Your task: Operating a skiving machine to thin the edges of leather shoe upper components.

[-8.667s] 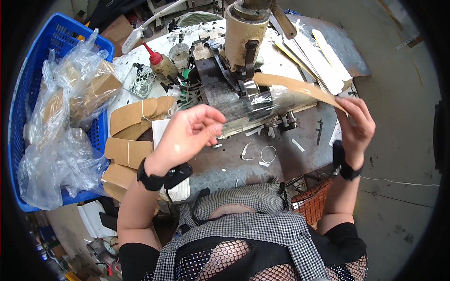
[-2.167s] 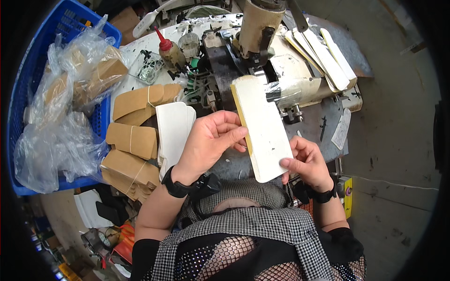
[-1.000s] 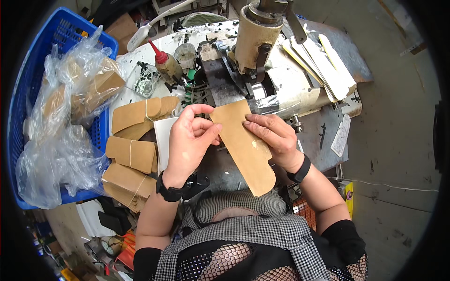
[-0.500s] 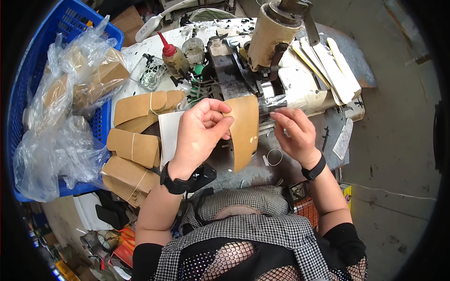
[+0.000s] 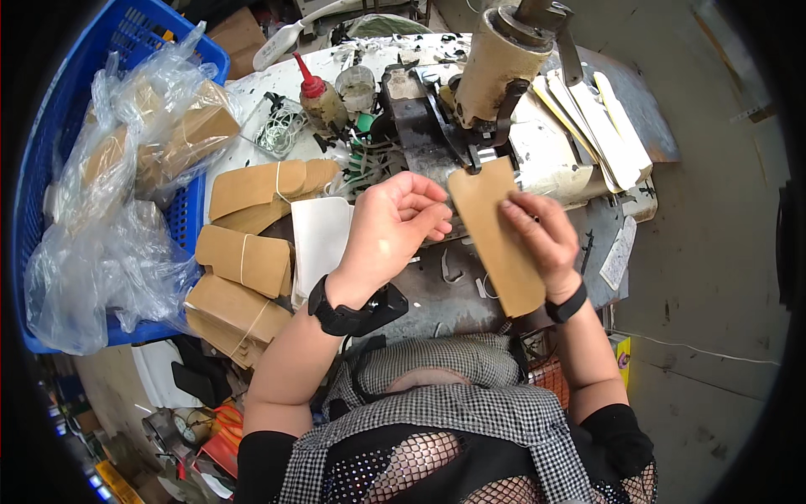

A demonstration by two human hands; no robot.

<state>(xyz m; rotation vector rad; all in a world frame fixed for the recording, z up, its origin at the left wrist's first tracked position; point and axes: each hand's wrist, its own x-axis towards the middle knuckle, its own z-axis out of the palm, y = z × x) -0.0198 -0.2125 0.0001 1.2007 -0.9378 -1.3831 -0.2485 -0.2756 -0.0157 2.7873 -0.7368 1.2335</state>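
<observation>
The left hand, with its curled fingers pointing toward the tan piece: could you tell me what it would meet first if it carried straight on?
The left hand would most likely meet the near edge of the tan leather piece first; its fingertips are almost there already. The right hand rests on that piece. Depth is hard to judge.

A single head-worn fisheye view looks steeply down, close over the cluttered worktable (image 5: 252, 92) and the sewing machine (image 5: 495, 76), edges bending outward.

Bundles (image 5: 252, 256) left of machine (image 5: 495, 76)
</observation>
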